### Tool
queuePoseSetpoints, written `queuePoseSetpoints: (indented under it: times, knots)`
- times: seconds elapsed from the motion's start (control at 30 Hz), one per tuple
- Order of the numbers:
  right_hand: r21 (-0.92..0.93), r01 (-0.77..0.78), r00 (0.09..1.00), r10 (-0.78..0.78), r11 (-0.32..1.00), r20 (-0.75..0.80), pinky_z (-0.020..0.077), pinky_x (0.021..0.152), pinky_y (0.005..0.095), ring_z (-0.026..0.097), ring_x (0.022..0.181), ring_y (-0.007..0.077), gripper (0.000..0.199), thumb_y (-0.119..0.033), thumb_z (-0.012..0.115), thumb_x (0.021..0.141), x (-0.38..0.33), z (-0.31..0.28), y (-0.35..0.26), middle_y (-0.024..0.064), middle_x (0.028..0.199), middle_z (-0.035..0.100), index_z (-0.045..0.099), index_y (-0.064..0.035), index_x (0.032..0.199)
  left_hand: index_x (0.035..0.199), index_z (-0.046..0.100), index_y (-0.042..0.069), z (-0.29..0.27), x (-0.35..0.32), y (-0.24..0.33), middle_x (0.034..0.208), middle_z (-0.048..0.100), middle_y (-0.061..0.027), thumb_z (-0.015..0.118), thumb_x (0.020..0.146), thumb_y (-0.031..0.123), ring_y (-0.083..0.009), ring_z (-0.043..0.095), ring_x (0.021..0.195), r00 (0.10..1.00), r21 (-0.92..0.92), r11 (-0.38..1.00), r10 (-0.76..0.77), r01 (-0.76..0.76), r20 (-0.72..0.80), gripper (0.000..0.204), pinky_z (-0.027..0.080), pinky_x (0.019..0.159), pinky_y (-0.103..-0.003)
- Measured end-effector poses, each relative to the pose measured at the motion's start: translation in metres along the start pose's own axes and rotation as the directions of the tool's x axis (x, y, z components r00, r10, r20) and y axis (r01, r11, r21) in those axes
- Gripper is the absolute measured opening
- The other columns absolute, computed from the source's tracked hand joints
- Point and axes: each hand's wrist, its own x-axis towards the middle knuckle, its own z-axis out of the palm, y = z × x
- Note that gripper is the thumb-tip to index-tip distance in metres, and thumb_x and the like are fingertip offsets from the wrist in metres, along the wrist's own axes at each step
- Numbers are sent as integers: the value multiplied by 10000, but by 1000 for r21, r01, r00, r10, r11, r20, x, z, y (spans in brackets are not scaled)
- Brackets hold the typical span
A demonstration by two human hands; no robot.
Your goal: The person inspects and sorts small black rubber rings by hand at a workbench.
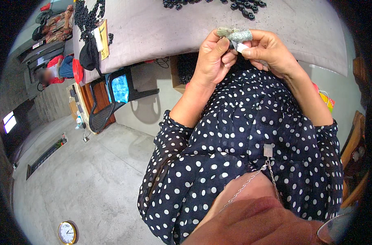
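My left hand (212, 55) and my right hand (267, 49) meet just in front of the table edge, close together. Both thumbs wear grey fabric finger wraps (235, 34). Between the fingertips sits a small pale piece (240, 46); both hands pinch it. Exactly what it is cannot be made out. Small black ring-shaped parts (245, 7) lie on the grey table (153, 28) just beyond my hands. My forearms come up over my dark polka-dot blouse (243, 134).
A heap of black parts (86, 16) lies at the table's far left with a yellow paper (103, 38) and a black cap (89, 55). A black chair (112, 98) stands below. A box of dark parts (184, 71) sits under the table. A person in red (55, 69) sits far left. A round clock (67, 232) lies on the floor.
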Motion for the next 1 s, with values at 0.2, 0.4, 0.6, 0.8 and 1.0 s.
queuePoseSetpoints:
  times: [0.2, 0.4, 0.6, 0.8, 1.0]
  knots:
    - [-59, 20, 1000, -19, 998, 12, 277, 354, 146, 437, 436, 13, 275, -220, 661, 811, -3, 5, -4, -53, 648, 529, 601, -61, 1027, 1004, 516, 104, -2, 0, 3, 817, 573, -14, 595, 878, 171, -38, 423, 518, 1000, 10, 1000, -7, 7, 6, 163, 365, 434, -166]
    - [-36, 3, 1000, -2, 999, 27, 277, 351, 145, 438, 435, 12, 273, -213, 662, 810, -2, 3, -7, -51, 644, 528, 600, -61, 1028, 1008, 517, 101, -1, -1, 1, 803, 564, -6, 598, 876, 170, -38, 424, 514, 1000, -7, 1000, -3, 3, -6, 169, 364, 432, -165]
    - [-6, -23, 1000, 23, 1000, 11, 278, 343, 148, 436, 427, 14, 287, -197, 669, 806, 3, -1, 4, -45, 641, 535, 599, -50, 1043, 1023, 525, 99, -4, -4, -2, 826, 581, -22, 575, 888, 149, -38, 423, 513, 1000, -26, 999, -28, 28, -12, 153, 363, 436, -163]
    - [40, -26, 1000, 26, 999, 1, 274, 338, 155, 438, 428, 21, 283, -185, 668, 808, 4, 0, 7, -40, 641, 535, 597, -43, 1043, 1057, 504, 97, -8, -2, -6, 873, 578, -49, 539, 910, 213, -38, 412, 508, 999, -53, 998, -32, 32, -4, 190, 361, 428, -167]
    - [38, -4, 999, 3, 999, 44, 264, 350, 147, 432, 430, 22, 319, -217, 679, 801, 2, 3, 5, -50, 629, 508, 577, -48, 1051, 1058, 504, 95, -9, -1, -3, 871, 579, -51, 541, 908, 213, -47, 425, 512, 1000, -25, 1000, -12, 12, 2, 194, 365, 431, -174]
